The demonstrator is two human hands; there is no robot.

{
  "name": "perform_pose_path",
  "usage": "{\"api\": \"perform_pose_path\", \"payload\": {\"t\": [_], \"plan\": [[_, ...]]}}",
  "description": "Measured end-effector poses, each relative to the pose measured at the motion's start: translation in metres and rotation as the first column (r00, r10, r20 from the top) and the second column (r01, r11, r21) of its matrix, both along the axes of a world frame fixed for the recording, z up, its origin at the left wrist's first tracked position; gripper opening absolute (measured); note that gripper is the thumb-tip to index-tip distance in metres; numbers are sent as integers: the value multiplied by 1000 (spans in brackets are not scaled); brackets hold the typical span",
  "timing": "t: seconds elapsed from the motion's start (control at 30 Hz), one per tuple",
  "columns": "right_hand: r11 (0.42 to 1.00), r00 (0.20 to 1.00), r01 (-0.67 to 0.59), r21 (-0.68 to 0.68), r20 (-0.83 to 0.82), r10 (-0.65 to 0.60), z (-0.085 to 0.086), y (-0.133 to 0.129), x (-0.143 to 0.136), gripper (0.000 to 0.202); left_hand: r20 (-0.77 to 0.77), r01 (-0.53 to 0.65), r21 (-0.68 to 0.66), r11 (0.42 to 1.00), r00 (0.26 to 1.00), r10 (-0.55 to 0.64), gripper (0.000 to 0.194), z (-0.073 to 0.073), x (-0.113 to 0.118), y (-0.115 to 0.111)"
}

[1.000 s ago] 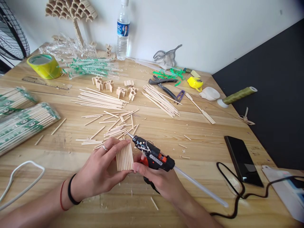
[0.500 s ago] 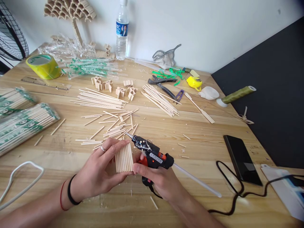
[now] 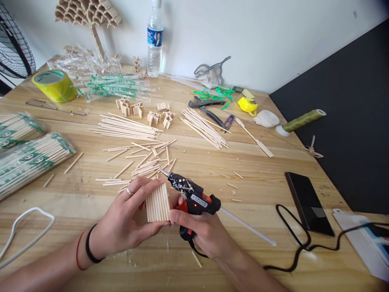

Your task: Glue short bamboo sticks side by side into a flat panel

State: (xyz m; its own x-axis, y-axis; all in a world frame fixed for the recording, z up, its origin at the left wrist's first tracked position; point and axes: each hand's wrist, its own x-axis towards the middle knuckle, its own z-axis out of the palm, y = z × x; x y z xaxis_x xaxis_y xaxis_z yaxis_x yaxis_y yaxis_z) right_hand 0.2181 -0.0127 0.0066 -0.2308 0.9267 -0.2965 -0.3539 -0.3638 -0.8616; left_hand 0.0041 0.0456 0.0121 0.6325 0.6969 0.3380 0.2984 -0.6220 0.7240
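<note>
Between its thumb and fingers my left hand (image 3: pixel 126 213) grips a small panel of wooden sticks (image 3: pixel 157 202) laid side by side. My right hand (image 3: pixel 202 229) is wrapped around a black and orange hot glue gun (image 3: pixel 193 198), with its thumb at the panel's right edge. The gun's metal nozzle points up and left, just above the panel's top corner. A clear glue stick (image 3: pixel 249 227) sticks out of the gun's back. Short cut sticks (image 3: pixel 147 166) lie scattered on the table just beyond my hands.
Longer sticks lie in two piles (image 3: pixel 127 126) (image 3: pixel 204 129) farther back, near small stick pieces (image 3: pixel 152 117). Pliers (image 3: pixel 209 109) and a yellow tape measure (image 3: pixel 247 105) lie behind. Bagged sticks (image 3: pixel 36 160) are left; a phone (image 3: pixel 308 205) and black cable (image 3: pixel 299 259) right. A bottle (image 3: pixel 154 52) stands at the wall.
Almost nothing differs. The whole view has shifted slightly, and the glue gun's rear with its glue stick has moved a little left and up. Both hands keep their holds.
</note>
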Motion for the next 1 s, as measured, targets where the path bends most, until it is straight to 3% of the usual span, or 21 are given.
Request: {"api": "perform_pose_path", "payload": {"t": [0.4, 0.6, 0.7, 0.83, 1.0], "plan": [[999, 993, 12, -37, -117, -16, -1, -1, -3, 24, 13, 6, 6, 1000, 1000, -6, 73, 2, 0, -1], [1000, 987, -25, -8, 158, 26, 9, 3, 5, 28, -14, -8, 2, 1000, 1000, 8, 68, 5, 0, 0], [998, 962, 38, -49, 272, -23, 13, 4, 8, 35, -38, 20, -1, 1000, 999, -20, 70, 5, 0, -1], [995, 937, 85, -54, 345, -61, 13, 3, 6, 39, -67, 102, -7, 995, 993, -102, 76, 3, -1, -3], [993, 927, 101, -66, 368, -70, 9, 0, 7, 36, -131, 82, 21, 996, 988, -78, 75, -2, -3, -3]]}}
